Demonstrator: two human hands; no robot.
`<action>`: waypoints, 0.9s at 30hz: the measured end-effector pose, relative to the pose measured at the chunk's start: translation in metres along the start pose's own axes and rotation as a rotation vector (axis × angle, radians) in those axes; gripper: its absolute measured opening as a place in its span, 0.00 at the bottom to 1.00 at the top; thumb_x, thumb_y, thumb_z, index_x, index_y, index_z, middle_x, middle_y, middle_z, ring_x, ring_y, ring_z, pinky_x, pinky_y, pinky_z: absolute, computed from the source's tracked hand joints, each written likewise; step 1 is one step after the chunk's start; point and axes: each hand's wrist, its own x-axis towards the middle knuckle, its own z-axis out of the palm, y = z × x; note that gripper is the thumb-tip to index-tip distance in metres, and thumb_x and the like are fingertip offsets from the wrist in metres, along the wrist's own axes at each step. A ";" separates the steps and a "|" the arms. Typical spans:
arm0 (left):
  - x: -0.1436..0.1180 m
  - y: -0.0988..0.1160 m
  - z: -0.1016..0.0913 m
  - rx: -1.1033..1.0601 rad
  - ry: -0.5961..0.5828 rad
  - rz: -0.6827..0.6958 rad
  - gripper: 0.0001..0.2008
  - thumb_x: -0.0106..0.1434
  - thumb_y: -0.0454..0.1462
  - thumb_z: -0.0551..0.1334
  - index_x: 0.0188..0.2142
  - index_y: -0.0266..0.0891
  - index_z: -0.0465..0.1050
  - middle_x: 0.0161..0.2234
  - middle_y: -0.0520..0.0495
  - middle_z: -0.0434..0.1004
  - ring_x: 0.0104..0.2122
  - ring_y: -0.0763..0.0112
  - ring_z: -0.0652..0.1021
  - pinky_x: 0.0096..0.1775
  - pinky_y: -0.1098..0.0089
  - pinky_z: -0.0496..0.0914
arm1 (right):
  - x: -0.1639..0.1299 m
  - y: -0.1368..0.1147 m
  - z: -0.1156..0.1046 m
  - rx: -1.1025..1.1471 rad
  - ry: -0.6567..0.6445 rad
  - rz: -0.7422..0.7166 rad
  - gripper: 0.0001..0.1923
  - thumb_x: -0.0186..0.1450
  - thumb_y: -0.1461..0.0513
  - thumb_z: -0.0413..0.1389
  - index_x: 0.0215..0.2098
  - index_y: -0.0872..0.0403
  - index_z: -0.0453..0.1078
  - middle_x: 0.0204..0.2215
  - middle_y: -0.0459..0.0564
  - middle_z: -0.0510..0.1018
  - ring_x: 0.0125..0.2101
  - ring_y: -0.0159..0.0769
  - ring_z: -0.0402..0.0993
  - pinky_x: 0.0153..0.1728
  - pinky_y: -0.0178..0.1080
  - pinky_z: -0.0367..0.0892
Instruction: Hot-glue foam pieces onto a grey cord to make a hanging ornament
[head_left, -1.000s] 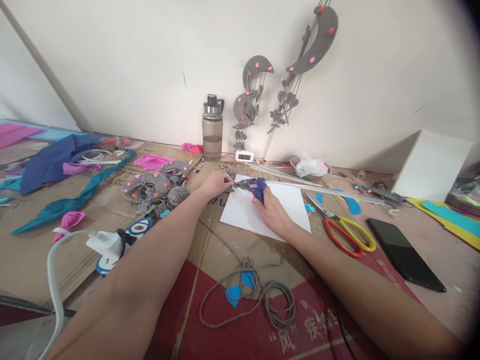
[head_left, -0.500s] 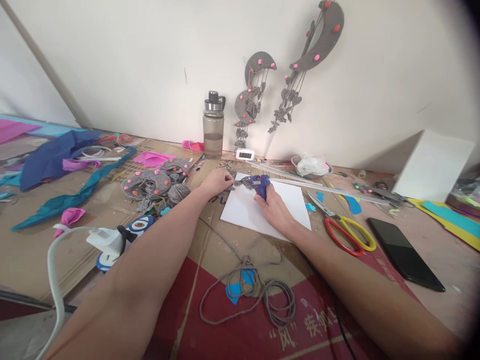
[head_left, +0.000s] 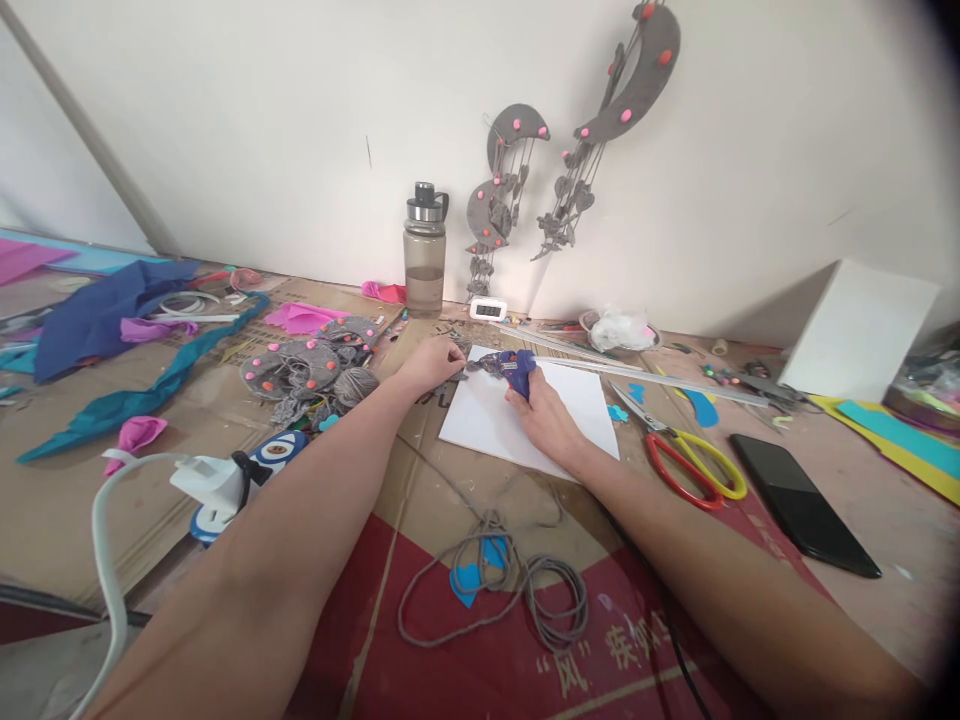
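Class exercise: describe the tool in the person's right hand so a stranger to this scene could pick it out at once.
Start at the white sheet in the middle of the cardboard-covered table. At its far edge the right hand grips a small blue glue gun, nozzle aimed at the left hand. Unlike the red-and-yellow scissors nearby, it is blue and held.

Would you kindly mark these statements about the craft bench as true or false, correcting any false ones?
1. The right hand holds a blue glue gun over the white sheet. True.
2. The scissors have green handles. False: one handle is red, the other yellow.
3. The water bottle stands upright by the wall. True.
4. The black phone lies left of the left hand. False: it lies far right, beyond the scissors.
5. The left hand pinches a small grey piece at the gun's nozzle. True.
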 end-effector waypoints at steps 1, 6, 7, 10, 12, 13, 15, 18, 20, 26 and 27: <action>0.000 0.000 0.000 -0.001 0.003 0.002 0.11 0.56 0.35 0.59 0.29 0.36 0.80 0.30 0.45 0.81 0.28 0.69 0.74 0.33 0.71 0.64 | 0.000 0.000 0.000 -0.009 -0.002 0.002 0.18 0.65 0.59 0.45 0.51 0.59 0.56 0.45 0.64 0.74 0.45 0.50 0.71 0.47 0.49 0.64; 0.000 0.000 0.000 0.001 0.000 0.012 0.11 0.56 0.36 0.58 0.27 0.35 0.79 0.28 0.45 0.80 0.27 0.70 0.74 0.30 0.71 0.62 | 0.001 0.002 0.002 -0.041 -0.005 -0.005 0.18 0.66 0.59 0.44 0.52 0.60 0.56 0.46 0.64 0.74 0.45 0.49 0.71 0.47 0.47 0.64; 0.000 0.000 0.000 -0.001 -0.003 0.010 0.11 0.56 0.36 0.58 0.27 0.35 0.79 0.28 0.45 0.80 0.26 0.70 0.74 0.30 0.71 0.62 | 0.002 0.002 0.002 -0.052 -0.004 -0.001 0.18 0.66 0.59 0.44 0.52 0.60 0.56 0.46 0.64 0.74 0.45 0.49 0.71 0.46 0.47 0.65; 0.000 0.001 0.000 -0.009 -0.002 0.015 0.11 0.56 0.35 0.58 0.27 0.35 0.80 0.28 0.45 0.80 0.27 0.70 0.74 0.29 0.71 0.61 | 0.002 0.002 0.003 -0.072 -0.005 0.009 0.18 0.66 0.60 0.44 0.51 0.61 0.56 0.46 0.65 0.74 0.46 0.48 0.71 0.47 0.46 0.64; -0.001 0.001 0.000 -0.008 0.001 0.015 0.11 0.55 0.35 0.58 0.28 0.35 0.80 0.29 0.45 0.81 0.27 0.70 0.74 0.30 0.72 0.61 | 0.002 0.001 0.003 -0.072 -0.004 0.010 0.18 0.66 0.60 0.44 0.52 0.61 0.56 0.46 0.65 0.73 0.46 0.48 0.71 0.47 0.46 0.64; -0.001 0.002 0.000 -0.006 0.000 0.012 0.11 0.55 0.35 0.58 0.28 0.35 0.80 0.29 0.45 0.81 0.27 0.70 0.74 0.30 0.72 0.62 | 0.002 0.001 0.002 -0.072 -0.003 0.009 0.18 0.66 0.60 0.44 0.52 0.61 0.56 0.46 0.65 0.73 0.46 0.48 0.71 0.47 0.46 0.64; -0.001 0.002 0.000 -0.002 0.000 0.006 0.11 0.55 0.35 0.58 0.28 0.35 0.80 0.28 0.45 0.81 0.27 0.70 0.74 0.30 0.72 0.62 | 0.002 0.001 0.002 -0.074 0.001 0.009 0.18 0.66 0.60 0.44 0.51 0.61 0.56 0.46 0.65 0.74 0.45 0.48 0.71 0.46 0.46 0.64; 0.000 0.001 0.000 -0.003 0.001 0.005 0.11 0.55 0.35 0.58 0.28 0.35 0.80 0.29 0.45 0.81 0.27 0.70 0.74 0.30 0.72 0.62 | 0.001 0.002 0.001 -0.066 -0.003 0.008 0.18 0.66 0.60 0.44 0.52 0.61 0.56 0.45 0.64 0.74 0.45 0.48 0.71 0.46 0.45 0.65; 0.000 0.001 0.001 0.000 0.005 0.007 0.10 0.55 0.35 0.59 0.28 0.35 0.80 0.29 0.45 0.81 0.27 0.70 0.74 0.30 0.72 0.62 | 0.001 0.003 0.002 -0.071 -0.006 0.010 0.18 0.67 0.59 0.44 0.52 0.60 0.56 0.46 0.63 0.74 0.45 0.47 0.71 0.46 0.45 0.64; 0.000 0.001 0.001 0.005 0.001 -0.002 0.10 0.56 0.35 0.59 0.28 0.35 0.80 0.29 0.45 0.81 0.27 0.71 0.74 0.30 0.72 0.63 | 0.002 0.002 0.002 -0.119 -0.017 0.017 0.20 0.67 0.60 0.44 0.53 0.64 0.56 0.46 0.66 0.73 0.46 0.48 0.71 0.47 0.44 0.64; 0.000 0.001 0.001 0.004 0.000 -0.005 0.10 0.56 0.35 0.59 0.28 0.35 0.80 0.29 0.45 0.81 0.27 0.70 0.74 0.30 0.72 0.63 | 0.002 0.001 0.002 -0.121 -0.019 0.018 0.20 0.67 0.60 0.44 0.53 0.64 0.56 0.46 0.66 0.73 0.46 0.48 0.71 0.47 0.44 0.64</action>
